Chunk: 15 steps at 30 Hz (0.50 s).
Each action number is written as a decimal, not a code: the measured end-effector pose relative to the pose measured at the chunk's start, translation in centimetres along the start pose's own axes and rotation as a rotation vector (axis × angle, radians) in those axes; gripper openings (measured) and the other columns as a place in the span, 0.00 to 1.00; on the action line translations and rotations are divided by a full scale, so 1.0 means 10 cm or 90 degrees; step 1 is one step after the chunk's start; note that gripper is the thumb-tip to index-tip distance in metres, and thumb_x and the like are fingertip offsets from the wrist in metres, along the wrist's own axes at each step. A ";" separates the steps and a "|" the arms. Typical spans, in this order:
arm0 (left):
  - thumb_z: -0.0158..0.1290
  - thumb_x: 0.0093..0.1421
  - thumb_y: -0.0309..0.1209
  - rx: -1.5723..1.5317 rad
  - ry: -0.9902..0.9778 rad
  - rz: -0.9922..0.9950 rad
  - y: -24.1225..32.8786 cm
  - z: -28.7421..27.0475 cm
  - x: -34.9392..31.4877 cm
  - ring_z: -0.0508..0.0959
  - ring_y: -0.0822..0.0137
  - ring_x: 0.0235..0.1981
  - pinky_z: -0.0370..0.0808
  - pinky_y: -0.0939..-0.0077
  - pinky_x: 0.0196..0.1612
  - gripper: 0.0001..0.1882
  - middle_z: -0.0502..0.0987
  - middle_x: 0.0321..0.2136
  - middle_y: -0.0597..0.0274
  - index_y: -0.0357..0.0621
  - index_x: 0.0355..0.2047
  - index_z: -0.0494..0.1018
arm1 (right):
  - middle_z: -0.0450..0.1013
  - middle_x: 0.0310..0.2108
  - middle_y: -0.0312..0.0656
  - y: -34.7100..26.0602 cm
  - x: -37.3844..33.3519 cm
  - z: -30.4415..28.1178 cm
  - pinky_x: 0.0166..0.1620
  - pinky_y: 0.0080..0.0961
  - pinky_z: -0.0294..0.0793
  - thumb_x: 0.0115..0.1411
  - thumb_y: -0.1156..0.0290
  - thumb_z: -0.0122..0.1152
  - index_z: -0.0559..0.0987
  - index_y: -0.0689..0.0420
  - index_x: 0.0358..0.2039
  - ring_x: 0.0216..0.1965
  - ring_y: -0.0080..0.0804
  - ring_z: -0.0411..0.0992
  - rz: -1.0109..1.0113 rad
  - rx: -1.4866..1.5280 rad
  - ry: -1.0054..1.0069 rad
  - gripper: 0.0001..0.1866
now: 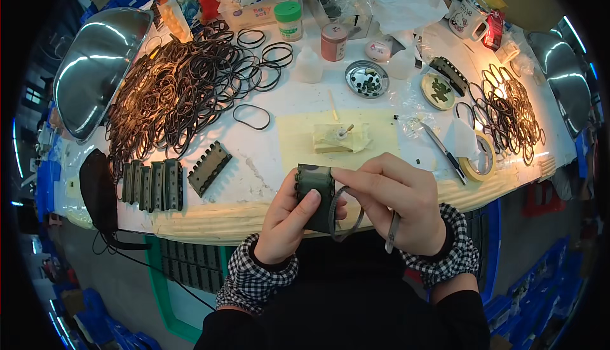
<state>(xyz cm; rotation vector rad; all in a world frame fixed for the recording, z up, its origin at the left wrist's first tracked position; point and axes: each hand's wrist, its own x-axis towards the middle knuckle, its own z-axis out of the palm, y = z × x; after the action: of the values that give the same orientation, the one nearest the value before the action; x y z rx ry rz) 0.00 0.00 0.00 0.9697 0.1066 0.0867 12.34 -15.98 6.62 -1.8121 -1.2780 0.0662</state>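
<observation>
In front of my body, my left hand (pixel 284 221) grips a dark green camouflage part (pixel 316 191) with a toothed edge, thumb pressed on its face. My right hand (pixel 403 199) is closed, its thumb and forefinger pinching at the part's upper right corner. A dark looped band (pixel 337 230) hangs beside the part, below the right fingers; what exactly the fingertips pinch is hidden. From under the right palm sticks out the end of a slim grey tool (pixel 392 234), its other end out of sight. Just beyond both hands lies a small tape-wrapped block (pixel 342 138) on yellow paper.
A big heap of dark bands (pixel 171 89) covers the left, a smaller one (pixel 508 108) the right. Several toothed green parts (pixel 152 185) stand front left. A craft knife (pixel 446 153), tape roll (pixel 478 158) and metal dish (pixel 366 78) lie right. A lamp shade (pixel 101 64) rises left.
</observation>
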 end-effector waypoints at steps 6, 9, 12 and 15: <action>0.42 0.71 0.34 -0.023 0.002 -0.016 -0.03 0.02 -0.03 0.79 0.63 0.42 0.77 0.69 0.46 0.17 0.75 0.42 0.52 0.39 0.56 0.59 | 0.77 0.29 0.42 -0.01 0.04 0.04 0.30 0.25 0.75 0.54 0.80 0.64 0.81 0.61 0.38 0.28 0.35 0.77 0.111 0.094 0.012 0.10; 0.42 0.71 0.33 -0.033 -0.004 -0.007 -0.04 0.00 -0.01 0.79 0.63 0.41 0.77 0.68 0.46 0.17 0.75 0.42 0.52 0.39 0.56 0.59 | 0.77 0.27 0.43 0.05 0.03 0.10 0.29 0.25 0.75 0.54 0.80 0.65 0.81 0.61 0.36 0.28 0.35 0.77 0.081 0.082 0.045 0.08; 0.42 0.71 0.33 -0.036 0.006 -0.001 -0.03 0.00 0.01 0.79 0.63 0.42 0.77 0.68 0.47 0.17 0.75 0.42 0.53 0.39 0.56 0.60 | 0.77 0.27 0.43 0.06 0.04 0.11 0.29 0.25 0.75 0.54 0.80 0.66 0.81 0.62 0.35 0.27 0.34 0.77 0.084 0.082 0.059 0.07; 0.42 0.71 0.33 -0.018 0.021 0.011 -0.06 -0.01 0.03 0.78 0.63 0.43 0.77 0.68 0.47 0.17 0.75 0.42 0.53 0.39 0.56 0.60 | 0.77 0.27 0.44 0.05 0.04 0.08 0.29 0.24 0.74 0.54 0.80 0.66 0.81 0.62 0.36 0.27 0.34 0.77 0.148 0.125 0.020 0.08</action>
<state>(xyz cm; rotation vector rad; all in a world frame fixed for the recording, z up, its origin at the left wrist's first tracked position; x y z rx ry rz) 0.27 -0.27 -0.58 0.9405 0.1269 0.1191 12.51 -15.26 5.97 -1.7752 -0.9976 0.2820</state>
